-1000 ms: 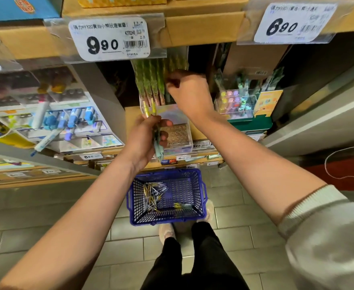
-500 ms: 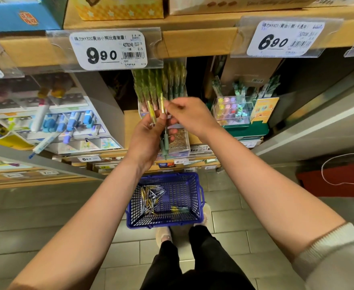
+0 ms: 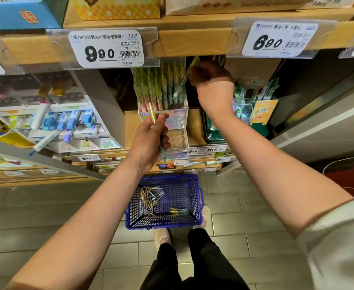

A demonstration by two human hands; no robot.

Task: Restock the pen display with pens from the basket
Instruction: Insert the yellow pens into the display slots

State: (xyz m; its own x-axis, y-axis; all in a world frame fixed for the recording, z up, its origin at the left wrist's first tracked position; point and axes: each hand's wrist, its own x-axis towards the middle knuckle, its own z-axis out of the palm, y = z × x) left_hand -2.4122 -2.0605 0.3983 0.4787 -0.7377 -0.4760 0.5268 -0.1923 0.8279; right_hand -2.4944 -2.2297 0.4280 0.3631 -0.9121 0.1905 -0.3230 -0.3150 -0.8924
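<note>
The pen display is a clear tiered stand on the shelf, holding rows of upright green and gold pens. My left hand grips a pen with a gold top and pale green barrel, just in front of the stand. My right hand is raised at the stand's upper right and pinches another pen, its lower end among the back rows. The blue basket sits on the floor below, with several loose pens inside.
A shelf edge with price tags 9.90 and 6.90 hangs right above the display. A marker display stands to the left and a small clear box of items to the right. My feet stand behind the basket.
My right hand took a pen from the bundle in my left hand and rose up and right to the display's back rows. My left hand stayed low with a pen in it.
</note>
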